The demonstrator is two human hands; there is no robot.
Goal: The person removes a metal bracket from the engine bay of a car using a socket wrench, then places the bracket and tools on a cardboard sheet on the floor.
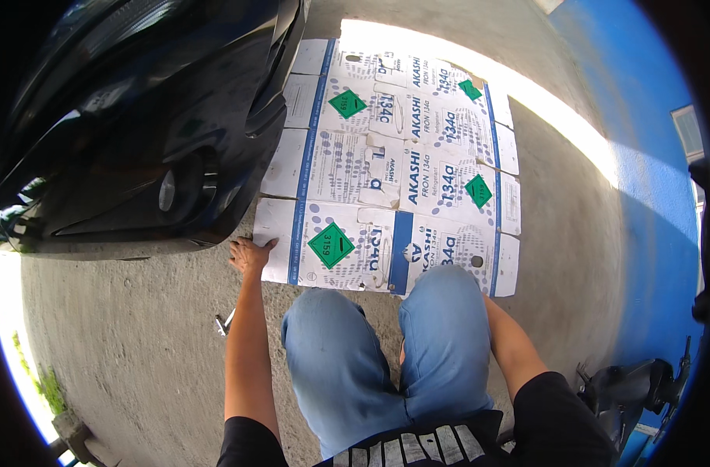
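A flattened cardboard box sheet (pixel 289 156), white with blue print and green diamond labels, lies on the concrete in front of my knees. My left hand (pixel 251 254) is at its near left corner, palm down with the fingers apart; its thumb reaches the cardboard edge. Beneath that hand I cannot make out anything gripped. My right forearm (pixel 517 342) passes behind my right knee, which hides the right hand. A small silvery metal tool (pixel 224 323) lies on the floor left of my left knee, partly covered by my left forearm.
The black front end of a car (pixel 137 140) overhangs the floor at the left, close to the cardboard. A blue wall (pixel 651 210) stands at the right, with a dark motorcycle (pixel 631 389) at the lower right. Bright sunlight strikes the concrete floor (pixel 557 233) beyond the cardboard.
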